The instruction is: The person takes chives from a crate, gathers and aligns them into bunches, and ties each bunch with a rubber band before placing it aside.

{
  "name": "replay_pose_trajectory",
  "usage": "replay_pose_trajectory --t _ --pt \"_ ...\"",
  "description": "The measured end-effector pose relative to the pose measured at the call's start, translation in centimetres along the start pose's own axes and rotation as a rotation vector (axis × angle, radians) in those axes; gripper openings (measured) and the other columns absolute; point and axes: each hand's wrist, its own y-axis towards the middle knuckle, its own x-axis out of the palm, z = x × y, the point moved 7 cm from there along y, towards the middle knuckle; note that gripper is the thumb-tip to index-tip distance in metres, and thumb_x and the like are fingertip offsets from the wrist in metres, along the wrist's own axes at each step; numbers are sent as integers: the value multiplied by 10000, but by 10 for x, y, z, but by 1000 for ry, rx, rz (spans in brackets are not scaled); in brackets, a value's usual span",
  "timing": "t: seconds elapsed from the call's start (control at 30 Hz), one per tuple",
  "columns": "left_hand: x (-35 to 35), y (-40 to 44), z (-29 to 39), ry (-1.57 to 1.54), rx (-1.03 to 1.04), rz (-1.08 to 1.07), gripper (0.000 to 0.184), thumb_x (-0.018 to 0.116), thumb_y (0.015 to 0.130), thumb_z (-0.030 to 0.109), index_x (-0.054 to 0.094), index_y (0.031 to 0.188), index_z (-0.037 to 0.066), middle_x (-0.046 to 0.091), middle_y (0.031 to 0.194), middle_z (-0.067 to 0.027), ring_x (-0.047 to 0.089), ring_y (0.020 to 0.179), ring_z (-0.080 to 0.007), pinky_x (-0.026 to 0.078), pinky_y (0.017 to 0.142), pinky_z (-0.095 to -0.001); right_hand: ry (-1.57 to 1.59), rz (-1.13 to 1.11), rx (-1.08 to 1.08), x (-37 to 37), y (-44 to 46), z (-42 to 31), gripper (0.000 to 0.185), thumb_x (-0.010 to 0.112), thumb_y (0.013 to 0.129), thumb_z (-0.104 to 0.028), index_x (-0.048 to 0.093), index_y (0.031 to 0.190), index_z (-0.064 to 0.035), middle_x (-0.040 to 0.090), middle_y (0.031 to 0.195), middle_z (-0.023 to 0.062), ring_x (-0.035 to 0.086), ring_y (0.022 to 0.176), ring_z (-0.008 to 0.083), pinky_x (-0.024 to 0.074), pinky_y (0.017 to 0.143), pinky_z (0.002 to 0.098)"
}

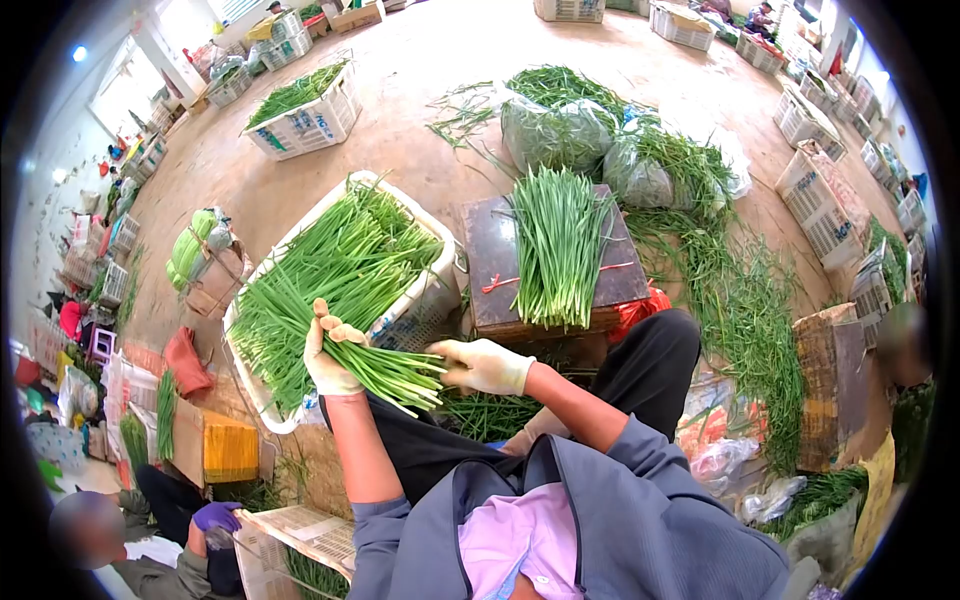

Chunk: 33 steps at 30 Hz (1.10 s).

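My left hand [331,360], in a pale glove with bare fingertips showing, is closed around a bunch of green chives [385,374]. The white stem ends point right, towards my right hand [487,366]. That gloved hand has its fingers curled together at the stem ends; whether a stem is pinched there is too small to tell. Under and beyond my left hand is a white plastic crate [436,283] heaped with loose chives [345,240]. A neat sheaf of chives [562,250] lies on a dark board-topped box [487,255], across a red string [500,284].
Behind the box stand plastic bags [557,138] stuffed with greens. Loose leaves [745,320] litter the floor to the right, near a red bag [645,308]. Another crate of chives [308,120] stands farther off. At lower left a co-worker's purple-gloved hand [217,516] touches a crate [305,535].
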Motion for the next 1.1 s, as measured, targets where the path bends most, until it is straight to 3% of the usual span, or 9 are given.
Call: replay_pose_trajectory --t 0.1,0.23,0.27,0.33,0.4,0.43,0.5,0.83,1.1 --pt "8 -3 0 43 11 -23 306 525 1004 231 593 1291 147 708 954 9 645 790 -145 521 791 -458 -259 125 -83 7 -14 11 220 575 936 -235 632 1054 -59 673 859 190 652 803 386 519 704 452" --pt "18 -7 2 44 -91 -123 336 508 1013 256 595 1325 170 703 1003 35 636 864 -122 446 1007 -519 -644 -697 397 68 -70 154 286 602 903 -252 628 1105 -52 686 935 209 674 910 359 527 783 457" --pt "20 -4 2 45 -90 -129 336 508 1013 256 595 1325 170 703 1003 35 636 864 -122 446 1007 -519 -648 -694 395 60 -70 145 286 602 903 -252 628 1105 -52 686 935 209 674 910 359 527 783 457" --pt "16 -4 2 81 -17 -95 328 507 1014 249 576 1321 157 703 987 14 647 829 -153 494 876 -523 -526 -210 415 13 -60 97 367 612 888 -255 616 1191 -47 693 1042 202 667 985 353 522 850 445" --pt "2 -5 0 23 7 -24 324 517 1009 226 577 1313 129 703 967 -16 651 803 -161 529 807 -460 77 149 228 -10 -32 56 444 610 932 -321 582 1265 -29 682 1123 174 671 994 315 518 878 380" --pt "3 -2 -3 24 0 -28 324 517 1009 226 577 1313 129 703 967 -16 651 803 -161 529 807 -460 529 121 353 -7 -23 39 468 591 960 -352 571 1272 -4 684 1126 149 656 1008 242 502 908 344" --pt "7 1 -12 11 -8 -31 319 526 1003 209 585 1301 109 702 947 -31 646 790 -152 533 785 -391 515 110 152 -8 -3 12 439 590 965 -306 573 1275 4 678 1152 129 626 1058 183 471 958 314" --pt "4 3 -19 9 -24 -13 325 541 994 205 571 1304 113 696 945 -36 633 788 -161 525 774 -393 973 5 347 10 0 1 370 546 1007 -324 634 1179 -9 661 1053 31 601 912 88 506 808 246" --pt "-5 15 -43 206 185 88 333 601 960 178 552 1278 93 668 851 -43 594 736 -190 495 734 -378 700 238 184 18 15 26 405 485 1035 -324 571 1267 -3 639 1124 50 564 1037 115 452 936 277"
